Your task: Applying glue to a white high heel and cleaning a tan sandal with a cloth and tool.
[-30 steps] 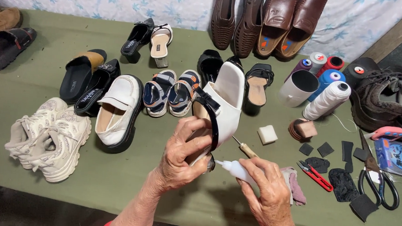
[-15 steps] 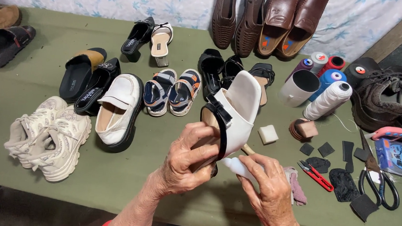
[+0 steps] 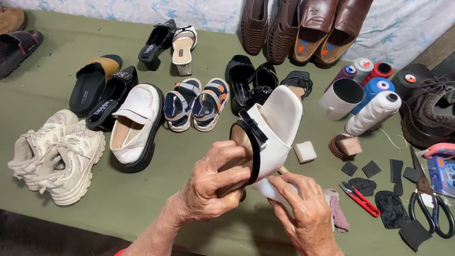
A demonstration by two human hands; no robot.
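A white shoe (image 3: 275, 126) with a black bow strap is raised over the middle of the green cloth-covered table (image 3: 192, 204), sole side towards me. My left hand (image 3: 215, 180) grips it around the strap and inner side. My right hand (image 3: 302, 216) is just below and right of it, fingers closed on a small white tube whose tip rests against the shoe's lower edge. A thin wooden stick shows between the two hands, behind the shoe.
Many shoes lie around: white sneakers (image 3: 55, 155), a white loafer (image 3: 134, 124), small sandals (image 3: 195, 103), black heels (image 3: 253, 82), brown shoes (image 3: 305, 23). At right are thread spools (image 3: 374, 107), red snips (image 3: 360, 198), black scissors (image 3: 431, 206), black patches (image 3: 363, 169) and a white block (image 3: 305, 151).
The white shoe has been lifted and turned closer to me. My right hand has come up under it, bringing the white tube to its lower edge.
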